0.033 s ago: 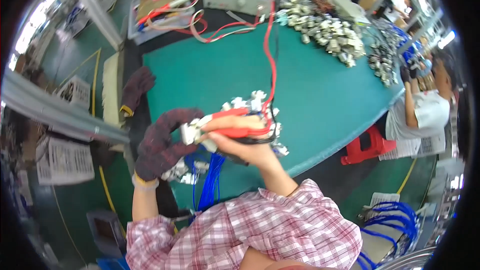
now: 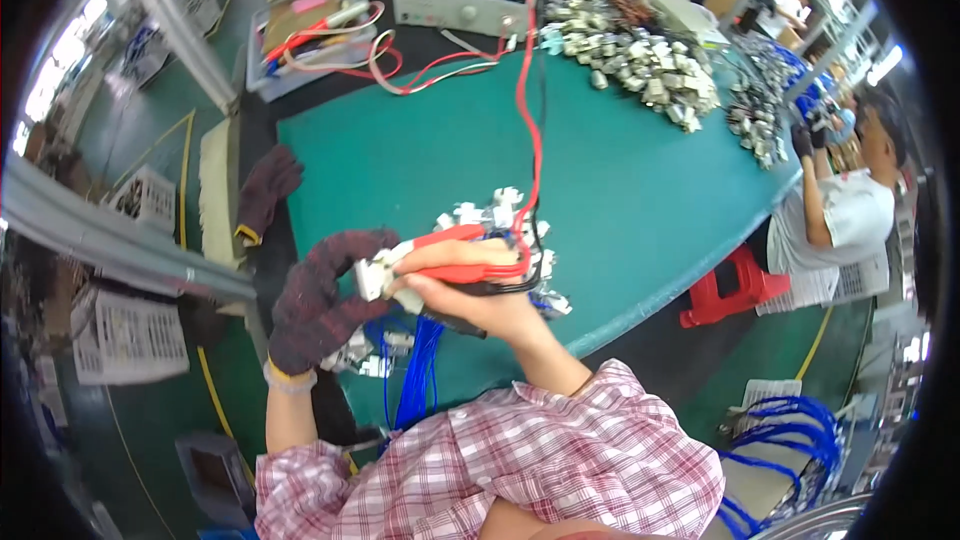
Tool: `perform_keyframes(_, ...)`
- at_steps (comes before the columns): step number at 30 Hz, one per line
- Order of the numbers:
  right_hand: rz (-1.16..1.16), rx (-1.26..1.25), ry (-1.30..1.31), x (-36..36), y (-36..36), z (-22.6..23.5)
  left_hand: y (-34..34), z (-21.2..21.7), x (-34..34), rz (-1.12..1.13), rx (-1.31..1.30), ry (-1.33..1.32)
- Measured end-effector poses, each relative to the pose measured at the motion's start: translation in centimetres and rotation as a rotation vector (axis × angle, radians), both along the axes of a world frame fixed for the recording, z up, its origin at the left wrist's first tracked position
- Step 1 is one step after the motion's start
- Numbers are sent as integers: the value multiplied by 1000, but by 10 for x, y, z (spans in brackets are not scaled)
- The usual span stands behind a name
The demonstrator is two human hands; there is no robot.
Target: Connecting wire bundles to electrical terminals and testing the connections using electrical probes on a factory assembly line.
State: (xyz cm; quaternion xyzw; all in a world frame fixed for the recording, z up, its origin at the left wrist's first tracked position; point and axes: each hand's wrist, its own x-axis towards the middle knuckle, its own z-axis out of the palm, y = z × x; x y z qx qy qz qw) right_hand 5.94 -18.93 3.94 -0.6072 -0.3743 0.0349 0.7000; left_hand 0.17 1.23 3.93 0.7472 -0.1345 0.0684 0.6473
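My left hand [image 2: 327, 292], in a dark knitted glove, is closed around a small white plug connector [image 2: 371, 280]. My bare right hand [image 2: 478, 292] grips red-handled test probes [image 2: 465, 252], their tips close against the connector; exact contact is hidden by the fingers. A red lead [image 2: 533, 130] and a black lead run from the probes up towards the bench power supply [image 2: 462, 2]. Below my hands hangs a bundle of blue wires [image 2: 418, 370]. Several white connectors [image 2: 505, 208] lie on the green mat just beyond my right hand, others beside my left wrist.
A large heap of white connectors [image 2: 655, 70] covers the back right of the green mat [image 2: 380, 160]. A spare dark glove [image 2: 268, 192] and a plastic bin of leads [image 2: 262, 75] lie at left. Right, a co-worker [image 2: 835, 210] sits near a red stool [image 2: 735, 288].
The whole view has shifted slightly, so the bench appears a little further left. Both hands keep their grips on the connector and probes, with hardly any movement.
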Motion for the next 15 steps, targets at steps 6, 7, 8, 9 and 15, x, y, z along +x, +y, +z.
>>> perform_keyframes(6,-36,37,17,-9,5,-3,-4,2,-4,75,137,-91)
perform_keyframes(7,-48,61,-23,-7,5,-2,-5,1,-4,76,139,-90)
perform_keyframes(8,-60,85,-61,-6,6,-1,-6,1,-4,83,145,-76)
perform_keyframes(9,-60,86,-57,-7,6,-2,-6,0,-5,90,150,-59)
perform_keyframes(15,12,48,52,-1,14,-16,-2,-14,-9,182,238,-93)
